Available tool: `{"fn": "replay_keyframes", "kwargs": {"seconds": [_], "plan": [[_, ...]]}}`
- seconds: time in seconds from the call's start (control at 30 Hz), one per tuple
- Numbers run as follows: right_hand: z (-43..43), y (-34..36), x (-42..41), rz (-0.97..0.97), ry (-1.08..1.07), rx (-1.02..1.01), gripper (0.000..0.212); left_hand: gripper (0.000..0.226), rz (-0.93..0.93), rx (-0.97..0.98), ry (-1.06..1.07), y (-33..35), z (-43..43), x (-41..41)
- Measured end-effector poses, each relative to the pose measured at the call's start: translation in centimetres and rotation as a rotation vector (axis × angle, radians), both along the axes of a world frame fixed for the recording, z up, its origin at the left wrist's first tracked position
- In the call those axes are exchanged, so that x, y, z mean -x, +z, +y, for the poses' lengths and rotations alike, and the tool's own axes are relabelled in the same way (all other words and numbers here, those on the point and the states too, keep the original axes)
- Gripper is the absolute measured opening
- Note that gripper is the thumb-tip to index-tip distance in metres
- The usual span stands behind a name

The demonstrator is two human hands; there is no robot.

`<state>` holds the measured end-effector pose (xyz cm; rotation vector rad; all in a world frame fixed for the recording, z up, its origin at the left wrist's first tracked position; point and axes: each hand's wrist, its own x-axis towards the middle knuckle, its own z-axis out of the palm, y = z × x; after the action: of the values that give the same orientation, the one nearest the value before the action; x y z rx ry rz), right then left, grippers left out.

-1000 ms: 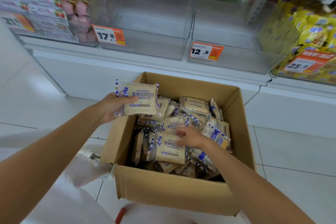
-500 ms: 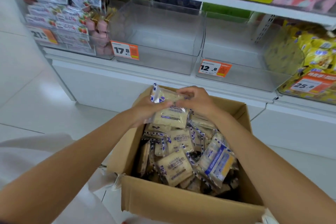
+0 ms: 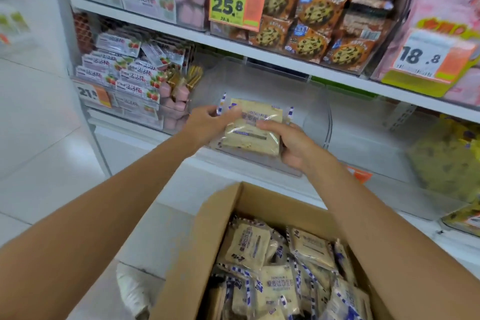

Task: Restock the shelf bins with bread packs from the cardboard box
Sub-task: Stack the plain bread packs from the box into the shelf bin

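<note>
Bread pack: one clear-wrapped pack of pale sliced bread with blue-and-white checked edges. It is held nearly flat between both hands at the front of the clear bin, above and beyond the cardboard box. Whether it has passed the bin's front rim cannot be told.
Left grip: closed on the pack, with fingers and thumb pinching its far left corner.
Right grip: closed on the pack's near right edge, thumb on top and fingers underneath, mostly hidden.
Clear bin: see-through walls, standing on the lowest shelf.
Cardboard box: open at the top, nearest the camera, with the two forearms reaching over it.
Box contents: many bread packs of the same kind, lying at mixed angles.
Left neighbour: strawberry-printed packs stacked in the next bin.
Right neighbour: yellow packs, blurred, well apart from the hands.
Upper shelf: cookie packs behind a price tag reading 25.8.
Floor: white tiles.
</note>
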<state>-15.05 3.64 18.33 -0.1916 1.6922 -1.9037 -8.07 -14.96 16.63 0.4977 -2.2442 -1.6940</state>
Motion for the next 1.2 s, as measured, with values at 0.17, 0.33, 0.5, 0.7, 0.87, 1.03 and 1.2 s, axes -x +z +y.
{"fn": "replay_keyframes", "kwargs": {"seconds": [0.17, 0.33, 0.5, 0.7, 0.87, 1.03, 1.2], "plan": [[-5.3, -0.7, 10.2, 0.002, -0.128, 0.019, 0.028, 0.040, 0.217, 0.382, 0.223, -0.6, -8.2, 6.0], [-9.9, -3.8, 16.8, 0.169, -0.200, -0.110, 0.071, 0.022, 0.268, 0.672, 0.302, -2.4, -11.0, 8.7], [-12.7, -8.0, 22.1, 0.473, -0.278, -0.274, 0.077, 0.010, 0.450, 0.725, 0.380, -4.1, -11.2, 9.3], [-13.6, -9.2, 23.6, 0.482, -0.292, -0.382, 0.077, 0.005, 0.536, 0.623, 0.403, -4.5, -10.6, 9.3], [-13.0, -9.5, 23.0, 0.677, -0.412, -0.358, 0.081, 0.005, 0.539, 0.617, 0.384, -4.4, -10.6, 9.2], [-12.6, -9.5, 23.3, 1.104, -0.446, -0.728, 0.078, 0.007, 0.525, 0.633, 0.349, -4.1, -10.6, 8.9], [-11.7, -9.8, 24.2, 1.527, -0.139, -0.977, 0.075, 0.012, 0.537, 0.651, 0.365, -4.2, -10.5, 9.0]]}}
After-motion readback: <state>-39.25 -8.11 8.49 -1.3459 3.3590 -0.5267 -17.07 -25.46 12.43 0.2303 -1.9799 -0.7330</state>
